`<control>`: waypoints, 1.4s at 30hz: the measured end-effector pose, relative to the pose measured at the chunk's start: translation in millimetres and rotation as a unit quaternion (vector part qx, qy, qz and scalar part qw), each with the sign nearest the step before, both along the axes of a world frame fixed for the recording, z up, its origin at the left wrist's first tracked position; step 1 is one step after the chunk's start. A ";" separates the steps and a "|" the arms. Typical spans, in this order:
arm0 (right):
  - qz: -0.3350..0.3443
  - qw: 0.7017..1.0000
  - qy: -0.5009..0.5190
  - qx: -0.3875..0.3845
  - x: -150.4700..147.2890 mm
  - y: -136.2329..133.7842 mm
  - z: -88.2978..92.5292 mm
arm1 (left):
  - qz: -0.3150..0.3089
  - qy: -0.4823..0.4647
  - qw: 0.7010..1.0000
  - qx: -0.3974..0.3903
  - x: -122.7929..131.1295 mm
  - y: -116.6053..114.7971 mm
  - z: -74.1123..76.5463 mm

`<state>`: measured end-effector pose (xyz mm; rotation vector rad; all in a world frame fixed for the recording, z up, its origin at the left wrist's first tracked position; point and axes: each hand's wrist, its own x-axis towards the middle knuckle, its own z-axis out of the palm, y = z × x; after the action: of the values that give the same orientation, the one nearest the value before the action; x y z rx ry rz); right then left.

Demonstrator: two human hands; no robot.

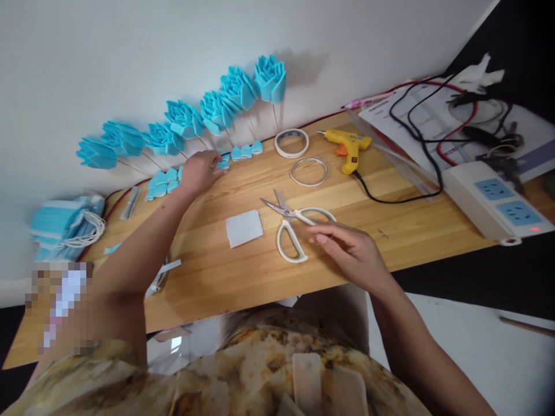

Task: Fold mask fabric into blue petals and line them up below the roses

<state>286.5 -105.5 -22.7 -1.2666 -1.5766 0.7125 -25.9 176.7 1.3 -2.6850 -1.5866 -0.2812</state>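
A wood-toned surface spans the middle of the frame, set against a pale wall. Printed paper sheets lie at the upper right under tangled cables; just below them, a white power strip with blue socket panels shows a lit red indicator. At the far left rests a stack of blue face masks with white ear loops gathered at its right side. Seven blue artificial flowers on thin sticks lean along the wall from the left to the upper centre.

The left hand reaches to the upper centre, its fingertips at a small folded blue piece; whether they pinch it or merely touch it cannot be told. The right hand, right of centre, is loosely spread, its fingertips beside the white handles of the scissors, which lie with blades parted.

Upper right of centre, a yellow glue gun points left, near a white tape roll and a thinner ring. A pale square sheet lies left of the scissors. Further folded blue petals flank the left hand on both sides, below the flowers.
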 end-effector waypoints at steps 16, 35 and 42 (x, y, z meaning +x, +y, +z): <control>-0.006 1.000 0.008 -0.011 -0.1 0.9 5.1 | -0.053 0.023 0.998 -0.034 5.7 10.3 2.2; 0.057 0.956 -0.286 -0.029 -57.7 109.1 73.0 | 0.138 -0.040 0.990 0.002 25.7 -8.8 3.5; 0.011 0.897 -0.427 -0.117 -124.7 208.0 55.3 | 0.134 -0.038 0.990 -0.039 33.1 0.2 -0.8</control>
<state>161.8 102.5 32.7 -1.8990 -2.2448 0.3604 7.2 176.9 0.5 -2.5000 -1.9929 -0.3239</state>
